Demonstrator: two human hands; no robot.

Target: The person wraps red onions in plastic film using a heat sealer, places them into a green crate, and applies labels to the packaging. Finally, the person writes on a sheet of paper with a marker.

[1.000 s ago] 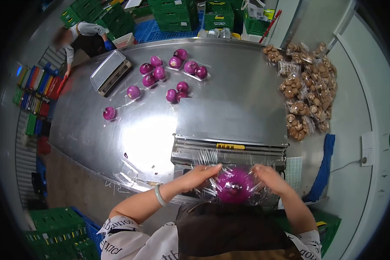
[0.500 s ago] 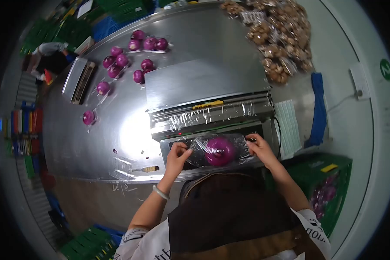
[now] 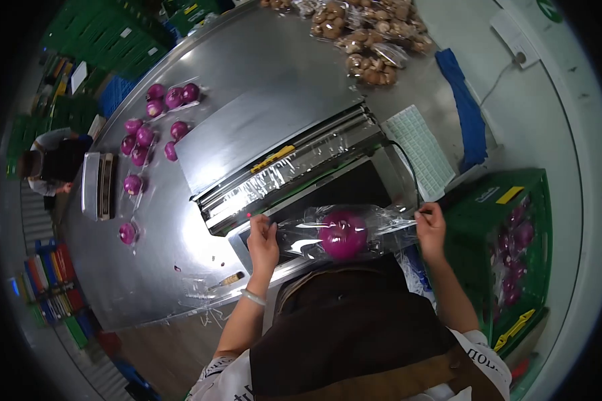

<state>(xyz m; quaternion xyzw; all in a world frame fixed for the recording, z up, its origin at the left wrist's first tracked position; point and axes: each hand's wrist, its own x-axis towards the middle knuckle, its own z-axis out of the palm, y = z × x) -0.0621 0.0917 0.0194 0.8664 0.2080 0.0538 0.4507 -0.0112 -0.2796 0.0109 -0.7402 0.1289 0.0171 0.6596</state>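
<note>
Purple-red onion sits under clear plastic film in front of me; whether it is one onion or more is hard to tell through the shine. My left hand pinches the left end of the film. At the opposite end, my right hand grips the film, which is pulled out lengthwise between both hands. The onion hangs close over the dark plate of the film wrapping machine, near the table's front edge.
Wrapped onions lie at the table's left. A small knife rests near the front edge. Bagged mushrooms are at the back right, and a green crate of onions stands at right. Another person is at far left.
The film ends have been pulled farther apart, my right hand moving outward to the right. The wrapped onion has come toward me off the plate. My view has turned.
</note>
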